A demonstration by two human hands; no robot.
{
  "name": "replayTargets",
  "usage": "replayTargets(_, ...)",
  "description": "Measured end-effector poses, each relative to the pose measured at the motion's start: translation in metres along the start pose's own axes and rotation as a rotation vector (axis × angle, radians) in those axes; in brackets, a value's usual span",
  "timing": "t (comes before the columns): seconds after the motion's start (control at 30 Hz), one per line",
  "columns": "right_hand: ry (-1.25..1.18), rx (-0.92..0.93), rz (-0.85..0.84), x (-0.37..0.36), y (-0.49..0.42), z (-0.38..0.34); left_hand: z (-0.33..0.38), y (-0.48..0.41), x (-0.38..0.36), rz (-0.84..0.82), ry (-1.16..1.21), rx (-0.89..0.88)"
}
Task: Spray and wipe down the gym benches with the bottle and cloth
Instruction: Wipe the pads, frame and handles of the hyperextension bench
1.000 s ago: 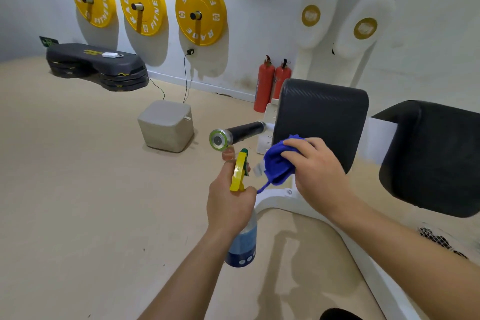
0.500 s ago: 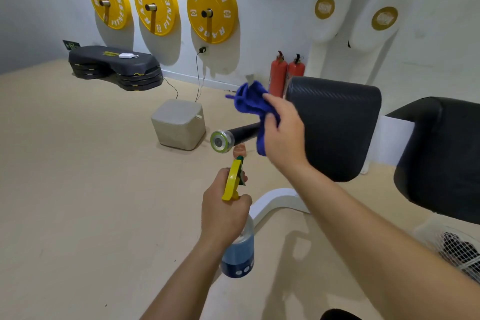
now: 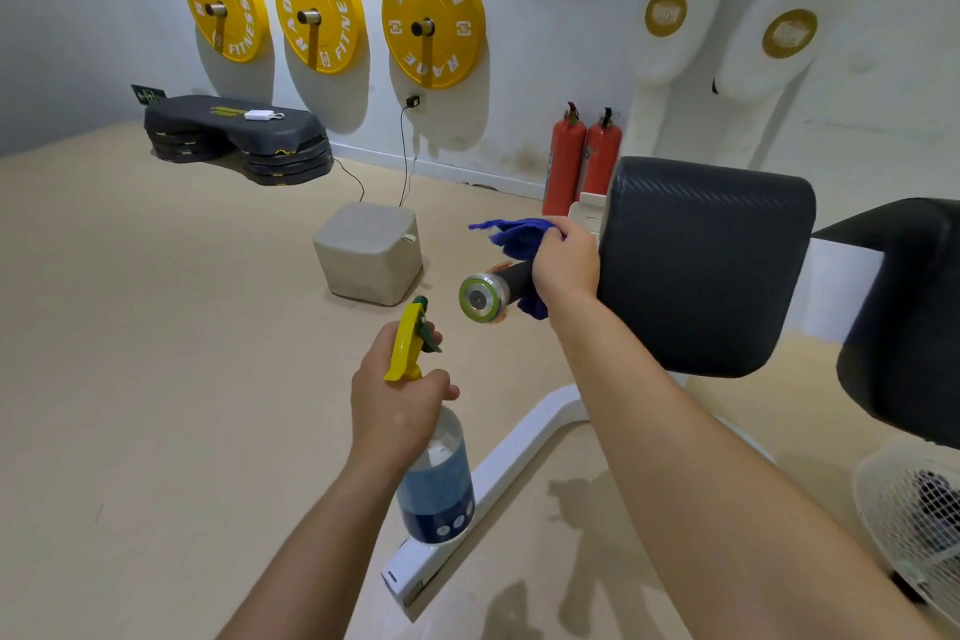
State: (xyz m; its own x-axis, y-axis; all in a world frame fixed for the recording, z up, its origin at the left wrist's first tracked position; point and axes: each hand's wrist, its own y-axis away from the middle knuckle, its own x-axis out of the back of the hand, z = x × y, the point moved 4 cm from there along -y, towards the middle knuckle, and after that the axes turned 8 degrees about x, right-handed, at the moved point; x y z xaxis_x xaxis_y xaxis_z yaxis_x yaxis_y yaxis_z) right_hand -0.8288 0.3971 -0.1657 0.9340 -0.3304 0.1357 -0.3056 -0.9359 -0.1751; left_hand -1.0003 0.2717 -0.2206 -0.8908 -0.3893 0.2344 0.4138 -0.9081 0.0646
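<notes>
My left hand [image 3: 396,405] grips a spray bottle [image 3: 435,481] of blue liquid by its neck, its yellow trigger head pointing up and away. My right hand [image 3: 566,265] holds a blue cloth [image 3: 514,237] against the black handle bar [image 3: 506,283] that sticks out left of the bench's black pad [image 3: 706,265]. The cloth wraps over the bar, with a corner hanging below it. The bar's silver end cap [image 3: 479,297] is bare. A second black pad [image 3: 904,327] sits at the right edge.
The bench's white frame foot [image 3: 498,478] runs along the floor under my arms. A grey cube stool [image 3: 371,252] stands ahead, two red fire extinguishers [image 3: 582,161] by the wall, stacked step platforms [image 3: 239,138] far left, yellow weight plates [image 3: 434,21] on the wall, a fan [image 3: 914,515] lower right.
My right hand swung the cloth up off the pad's left side, then brought it down onto the handle bar. The left hand kept the bottle nearly still.
</notes>
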Motion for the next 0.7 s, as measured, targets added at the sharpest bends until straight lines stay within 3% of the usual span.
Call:
replayTargets(0.1,-0.033,0.026,0.136,0.003,0.017,-0.002,0.003,-0.002,0.000,-0.018,0.026,-0.004)
replayTargets(0.4,-0.204,-0.072,0.046,0.016,0.087,0.006,-0.003,0.002,-0.008,-0.038,0.050,0.027)
replayTargets(0.7,-0.678,-0.300,-0.154,0.033,0.124,-0.007,0.003,0.003,-0.022,-0.037,0.027,0.020)
